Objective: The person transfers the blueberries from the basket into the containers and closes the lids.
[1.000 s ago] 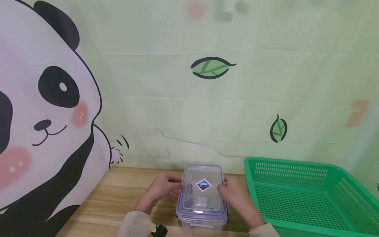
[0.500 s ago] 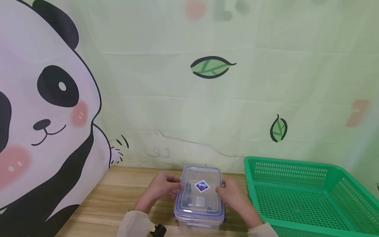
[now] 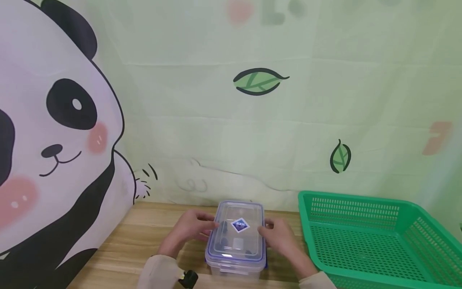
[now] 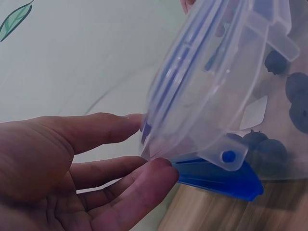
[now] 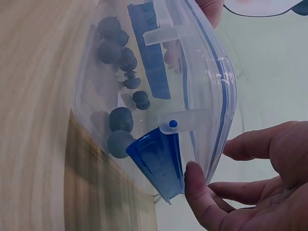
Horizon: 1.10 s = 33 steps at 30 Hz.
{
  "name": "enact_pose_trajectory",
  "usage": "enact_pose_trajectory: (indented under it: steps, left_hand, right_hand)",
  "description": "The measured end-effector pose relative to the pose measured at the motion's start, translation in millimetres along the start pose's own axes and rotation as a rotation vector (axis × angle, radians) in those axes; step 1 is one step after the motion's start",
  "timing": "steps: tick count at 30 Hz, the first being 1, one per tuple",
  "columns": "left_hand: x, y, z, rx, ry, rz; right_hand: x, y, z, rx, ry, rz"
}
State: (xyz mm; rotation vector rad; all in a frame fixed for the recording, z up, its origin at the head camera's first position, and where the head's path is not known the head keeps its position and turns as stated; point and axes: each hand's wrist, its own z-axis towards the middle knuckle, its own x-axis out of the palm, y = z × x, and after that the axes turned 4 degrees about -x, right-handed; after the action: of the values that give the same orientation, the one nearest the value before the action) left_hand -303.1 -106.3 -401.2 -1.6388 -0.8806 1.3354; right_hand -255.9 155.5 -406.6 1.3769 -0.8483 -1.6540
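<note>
A clear plastic food container (image 3: 235, 272) with a blue-rimmed lid (image 3: 240, 210) sits on the wooden table, a diamond label on top. Dark round fruits (image 5: 121, 119), resembling blueberries, show through its wall in the wrist views. My left hand (image 3: 191, 228) pinches the lid's left edge, thumb on the rim and fingers below. On the opposite side, my right hand (image 3: 279, 237) grips the edge between thumb and fingers. The blue side latches (image 4: 221, 180) flare outward, unfastened, and the latch (image 5: 156, 159) nearest my right hand hangs down. The container's underside is hidden.
To the right stands a large green plastic basket (image 3: 314, 257) with perforated walls. A pale green cloth (image 3: 202, 132) printed with leaves and a panda (image 3: 61, 160) hangs behind the table (image 3: 119, 261).
The container has slid a little to the left, and both hands have shifted left with it. Their hold on the lid's edges looks the same. The basket has stayed in place.
</note>
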Motion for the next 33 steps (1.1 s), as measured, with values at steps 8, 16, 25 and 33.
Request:
enact_pose_trajectory:
  steps: [8, 16, 25, 33]
  left_hand:
    - [-1.6, 1.6, 1.7, -0.031, -0.003, 0.004]
    - [-5.1, 3.9, 1.0, -0.011, 0.011, -0.015]
    - [-8.2, 6.7, 0.8, -0.006, 0.027, -0.03]
    - [-7.1, 10.1, 1.1, -0.015, 0.014, -0.055]
  right_hand:
    - [1.1, -1.9, 2.7, 0.034, 0.008, 0.016]
    - [2.7, -3.7, 3.6, 0.063, 0.013, 0.08]
    - [7.1, -5.8, 3.3, 0.056, 0.004, 0.113]
    - [8.0, -7.0, 2.7, 0.07, -0.007, 0.104]
